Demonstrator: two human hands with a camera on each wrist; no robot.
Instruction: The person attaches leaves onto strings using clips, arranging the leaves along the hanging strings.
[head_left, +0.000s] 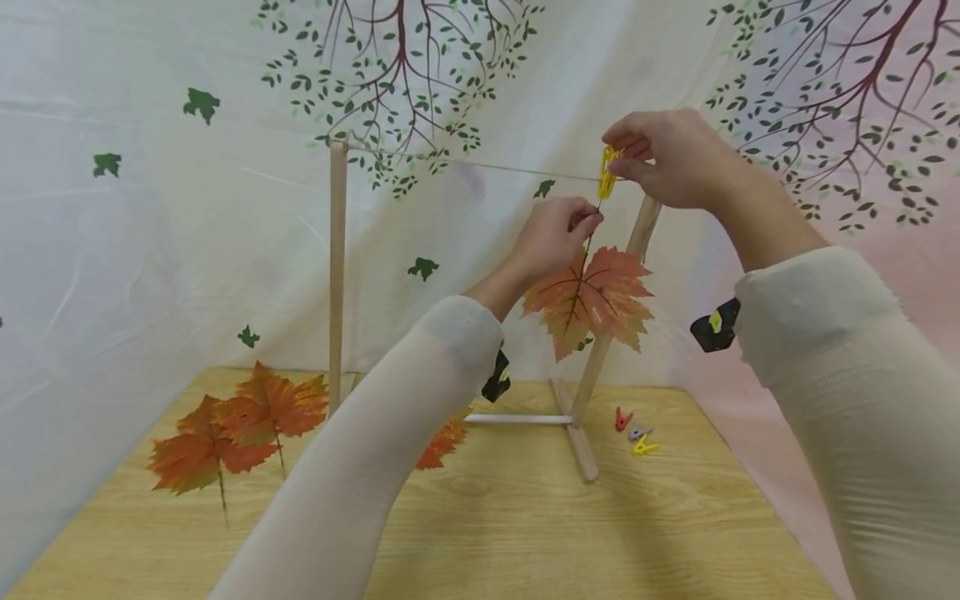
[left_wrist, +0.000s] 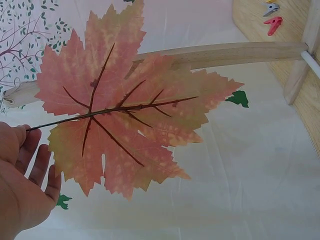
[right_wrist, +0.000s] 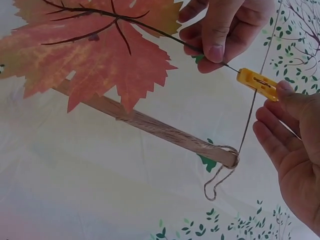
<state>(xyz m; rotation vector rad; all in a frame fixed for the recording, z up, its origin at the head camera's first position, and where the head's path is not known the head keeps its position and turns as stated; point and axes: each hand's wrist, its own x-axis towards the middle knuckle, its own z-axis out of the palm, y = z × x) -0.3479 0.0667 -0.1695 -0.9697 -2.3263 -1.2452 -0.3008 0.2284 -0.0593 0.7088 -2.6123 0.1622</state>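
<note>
My left hand (head_left: 557, 233) pinches the thin dark stem of an orange-red maple leaf (head_left: 592, 296), which hangs below the fingers. Just above, my right hand (head_left: 675, 158) holds a yellow clothespin (head_left: 608, 172) between thumb and fingers. In the right wrist view, the clothespin (right_wrist: 257, 84) lies across the string (right_wrist: 247, 125), and the stem's tip meets its front end. Whether its jaws grip the stem cannot be told. The left wrist view shows the leaf (left_wrist: 125, 115) spread wide, its stem held at the fingertips of the left hand (left_wrist: 25, 175).
A wooden frame with a left post (head_left: 338, 275) and a leaning right post (head_left: 645, 225) carries the string. Maple leaves (head_left: 210, 442) lie on the table (head_left: 487, 533) at left; another leaf (head_left: 444, 442) shows partly behind the left sleeve. Small red, grey and yellow clothespins (head_left: 643, 447) lie right.
</note>
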